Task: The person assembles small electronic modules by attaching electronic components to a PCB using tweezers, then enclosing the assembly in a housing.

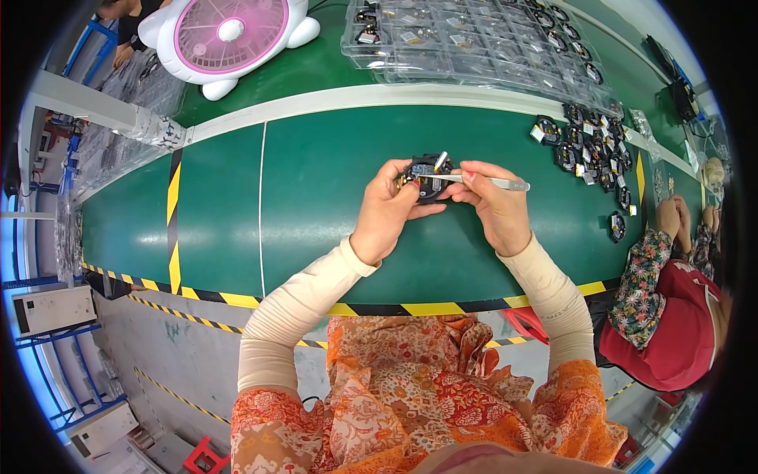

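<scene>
Above the middle of the green worktable (339, 253), my left hand (385, 212) is closed round a small round black electronic module (431, 189). A short white piece (440, 161) sticks up at its upper rim. My right hand (496, 204) pinches silver tweezers (505, 184), whose tips reach over the module's face near my left thumb. Fingers of my right hand are close to the module's right side; I cannot tell if they touch it. Whether the tweezers grip a part is too small to see.
A pile of similar round modules (592, 150) lies at the right, with one module (617, 227) apart. Clear compartment trays (450, 39) and a pink-white fan (230, 31) stand behind the pale ledge (379, 95). A co-worker in a red vest (667, 332) sits at right.
</scene>
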`<state>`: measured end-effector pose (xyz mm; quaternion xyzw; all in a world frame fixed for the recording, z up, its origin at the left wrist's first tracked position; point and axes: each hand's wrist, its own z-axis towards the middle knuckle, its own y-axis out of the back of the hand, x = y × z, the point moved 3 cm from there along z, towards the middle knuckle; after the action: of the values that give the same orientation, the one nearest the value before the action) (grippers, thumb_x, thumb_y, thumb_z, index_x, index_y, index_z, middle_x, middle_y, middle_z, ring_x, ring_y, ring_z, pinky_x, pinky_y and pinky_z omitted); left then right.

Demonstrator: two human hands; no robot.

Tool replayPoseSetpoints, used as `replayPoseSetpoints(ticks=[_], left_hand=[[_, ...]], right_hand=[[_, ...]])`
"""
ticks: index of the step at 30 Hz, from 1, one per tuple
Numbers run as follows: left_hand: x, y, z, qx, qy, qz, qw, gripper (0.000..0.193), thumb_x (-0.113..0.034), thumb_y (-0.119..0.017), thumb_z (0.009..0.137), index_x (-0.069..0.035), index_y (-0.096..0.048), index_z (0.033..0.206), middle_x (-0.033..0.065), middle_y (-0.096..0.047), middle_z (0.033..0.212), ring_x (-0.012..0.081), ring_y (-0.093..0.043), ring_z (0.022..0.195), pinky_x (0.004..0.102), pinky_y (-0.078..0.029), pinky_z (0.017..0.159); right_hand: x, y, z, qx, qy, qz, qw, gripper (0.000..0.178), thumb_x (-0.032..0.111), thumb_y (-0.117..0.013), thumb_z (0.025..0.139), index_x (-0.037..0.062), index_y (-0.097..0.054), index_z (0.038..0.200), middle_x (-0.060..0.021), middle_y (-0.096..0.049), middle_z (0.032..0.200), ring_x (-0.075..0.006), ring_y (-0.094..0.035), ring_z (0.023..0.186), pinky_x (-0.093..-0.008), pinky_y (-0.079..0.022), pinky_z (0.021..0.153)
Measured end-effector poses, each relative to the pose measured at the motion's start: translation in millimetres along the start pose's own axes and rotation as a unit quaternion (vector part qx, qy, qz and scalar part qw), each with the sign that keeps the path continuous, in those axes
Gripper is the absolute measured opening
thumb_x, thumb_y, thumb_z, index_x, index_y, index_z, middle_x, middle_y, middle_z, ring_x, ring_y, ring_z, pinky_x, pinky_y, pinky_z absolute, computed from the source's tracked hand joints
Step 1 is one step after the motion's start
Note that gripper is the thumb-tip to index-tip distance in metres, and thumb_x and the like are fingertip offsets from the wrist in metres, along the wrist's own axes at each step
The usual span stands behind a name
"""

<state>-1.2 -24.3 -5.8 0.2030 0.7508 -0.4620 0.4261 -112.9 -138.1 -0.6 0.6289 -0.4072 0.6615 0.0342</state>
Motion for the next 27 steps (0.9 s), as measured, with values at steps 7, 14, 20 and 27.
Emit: replayPoseSetpoints(ticks=[7,14,20,27], left_hand=[[-3,-2,-1,-0.011,-0.005,0.003,1.0,0.024,0.002,-0.034,0.088,0.003,-0.037,0.112,0.0146,-0.054,0.107,0.0239,-0.06,0.093,0.0337,-0.054,0.078],[-8,1,1,0.003,0.006,-0.08,0.997,0.025,-0.007,-0.037,0.092,0.002,-0.042,0.114,0.0144,-0.055,0.106,0.0239,-0.06,0.094,0.0349,-0.052,0.082],[-4,10,3,0.008,0.014,-0.089,0.996,0.026,-0.018,-0.039,0.094,0.001,-0.047,0.11,0.0127,-0.058,0.102,0.0231,-0.06,0.094,0.035,-0.051,0.082],[-8,6,4,-0.006,0.015,-0.057,0.998,0.032,-0.024,-0.038,0.095,0.001,-0.045,0.113,0.0155,-0.056,0.108,0.0258,-0.058,0.1,0.0359,-0.049,0.084]], right_hand=[[0,-1,1,0.008,0.036,0.013,0.999,0.02,0.005,-0.053,0.085,-0.0055,-0.056,0.102,-0.019,-0.061,0.093,-0.0237,-0.063,0.078,-0.0296,-0.052,0.069],[8,-5,3,-0.047,0.089,-0.014,0.995,0.028,0.009,-0.053,0.087,-0.0017,-0.049,0.112,-0.0179,-0.061,0.092,-0.0191,-0.062,0.071,-0.0263,-0.051,0.065],[-1,-21,-11,0.147,-0.114,-0.096,0.978,0.028,0.014,-0.049,0.088,-0.0023,-0.048,0.111,-0.0133,-0.059,0.072,-0.0139,-0.053,0.044,-0.021,-0.042,0.039],[-9,-26,-13,0.189,-0.202,-0.188,0.942,0.022,0.015,-0.053,0.087,-0.003,-0.06,0.096,-0.007,-0.059,0.064,-0.0085,-0.05,0.041,-0.0191,-0.037,0.036]])
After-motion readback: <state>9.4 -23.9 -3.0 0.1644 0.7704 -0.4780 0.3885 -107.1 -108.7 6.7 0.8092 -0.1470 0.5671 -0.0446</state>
